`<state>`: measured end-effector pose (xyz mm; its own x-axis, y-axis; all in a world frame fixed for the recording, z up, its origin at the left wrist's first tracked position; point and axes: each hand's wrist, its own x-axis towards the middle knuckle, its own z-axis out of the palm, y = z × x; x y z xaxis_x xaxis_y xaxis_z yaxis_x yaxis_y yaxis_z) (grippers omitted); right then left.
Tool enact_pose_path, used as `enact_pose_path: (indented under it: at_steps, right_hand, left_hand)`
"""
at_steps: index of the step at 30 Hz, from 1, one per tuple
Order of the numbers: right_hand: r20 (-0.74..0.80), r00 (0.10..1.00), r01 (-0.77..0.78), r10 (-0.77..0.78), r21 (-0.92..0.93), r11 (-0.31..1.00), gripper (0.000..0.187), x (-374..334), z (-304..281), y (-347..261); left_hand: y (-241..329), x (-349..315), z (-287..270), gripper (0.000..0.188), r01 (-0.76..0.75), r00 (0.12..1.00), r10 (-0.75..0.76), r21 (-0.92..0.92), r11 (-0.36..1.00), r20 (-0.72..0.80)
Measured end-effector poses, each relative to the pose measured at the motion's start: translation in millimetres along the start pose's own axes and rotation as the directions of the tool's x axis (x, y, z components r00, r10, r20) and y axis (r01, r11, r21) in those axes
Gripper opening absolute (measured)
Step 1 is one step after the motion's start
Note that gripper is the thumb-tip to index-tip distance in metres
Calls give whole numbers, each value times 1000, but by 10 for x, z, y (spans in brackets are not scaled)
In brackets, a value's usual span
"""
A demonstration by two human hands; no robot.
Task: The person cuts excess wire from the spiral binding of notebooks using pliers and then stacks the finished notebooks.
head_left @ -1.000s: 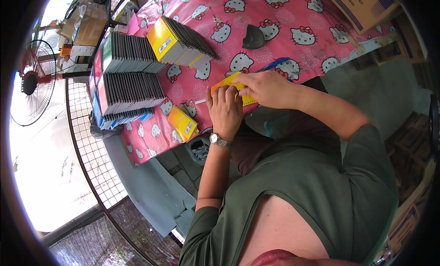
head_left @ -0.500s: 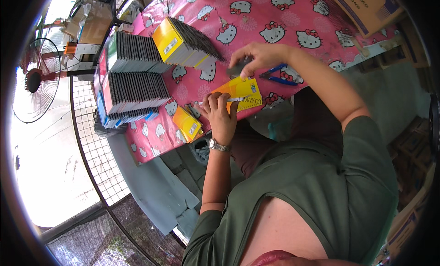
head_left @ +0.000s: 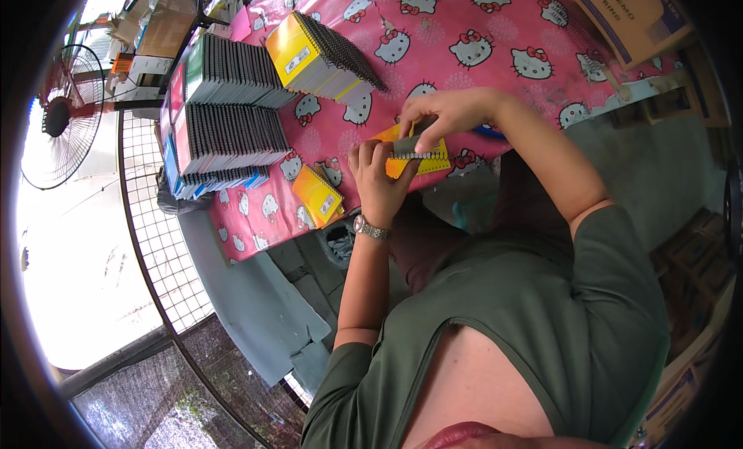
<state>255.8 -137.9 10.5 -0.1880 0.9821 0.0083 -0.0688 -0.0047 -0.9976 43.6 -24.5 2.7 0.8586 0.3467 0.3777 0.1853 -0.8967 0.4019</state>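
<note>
A yellow spiral notebook (head_left: 430, 164) lies at the near table edge, its coil along its side. My left hand (head_left: 377, 178) is closed on its left part, fingers bent over it and thumb towards the coil. My right hand (head_left: 445, 116) pinches a dark, flat, grey-green piece (head_left: 405, 145) and holds it down along the coil; its exact kind does not show. A row of small whitish marks runs along the piece's lower edge. Blue-handled pliers (head_left: 489, 131) lie behind my right wrist, mostly hidden. A few small yellow spiral notebooks (head_left: 316, 194) lie left of my left hand.
Tall stacks of spiral notebooks (head_left: 232, 139) stand at the left of the table, with a yellow-covered stack (head_left: 321, 58) beside them. A cardboard box (head_left: 631, 20) sits at the far right. A pink patterned cloth (head_left: 433, 31) covers the table. A fan (head_left: 62, 116) stands at left.
My right hand has come down with the dark flat piece, from above the notebook onto its coil. My left fingers have moved up to the piece's left end. The view has shifted slightly.
</note>
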Motion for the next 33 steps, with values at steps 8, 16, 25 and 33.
enact_pose_path:
  at_steps: [8, 16, 25, 33]
  right_hand:
    - [-86, 996, -2, -10, -142, 990, 41, 57, 19, -21]
    - [161, 986, -44, -33, 449, 892, 45, 154, -29, 12]
    - [17, 992, -115, 124, -260, 959, 46, 392, -79, 16]
    - [183, 982, -44, -42, 443, 895, 45, 533, -23, 57]
  left_hand:
    - [-10, -4, -19, 45, -6, 1000, 6, -9, 1000, -16]
    - [18, 19, -38, 43, 14, 999, -15, -36, 999, -31]
    - [-230, -53, -171, 33, 81, 997, -81, -159, 984, 3]
    - [-473, -118, -152, 21, 315, 946, -224, -493, 811, 236]
